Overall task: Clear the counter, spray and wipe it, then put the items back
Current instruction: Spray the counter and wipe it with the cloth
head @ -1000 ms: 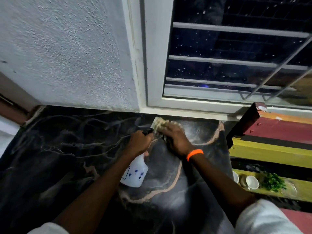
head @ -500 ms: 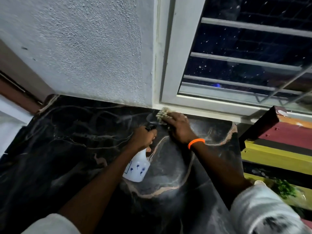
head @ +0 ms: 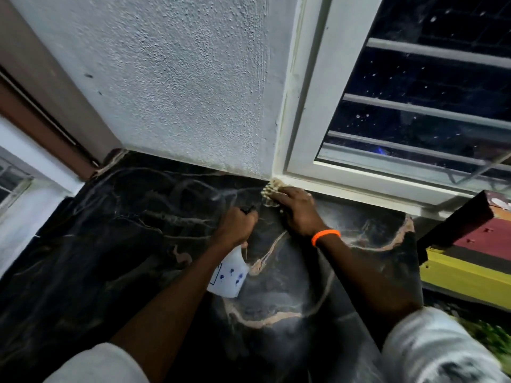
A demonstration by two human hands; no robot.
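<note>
Head view: left hand (head: 236, 225) fingers wrapped round the neck of the white spray bottle (head: 227, 275), which is held tilted low over the dark marble counter (head: 132, 261). Right hand (head: 300, 214), orange wristband (head: 325, 235), fingers laid fairly flat, presses the cloth (head: 272, 188) onto the counter's back edge, right at the window frame (head: 307, 128) corner.

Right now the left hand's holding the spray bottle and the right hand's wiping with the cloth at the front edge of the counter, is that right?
Not quite. The head view shows the right hand pressing the cloth at the back edge of the counter, against the window frame, not the front. The left hand does hold the spray bottle.
</note>
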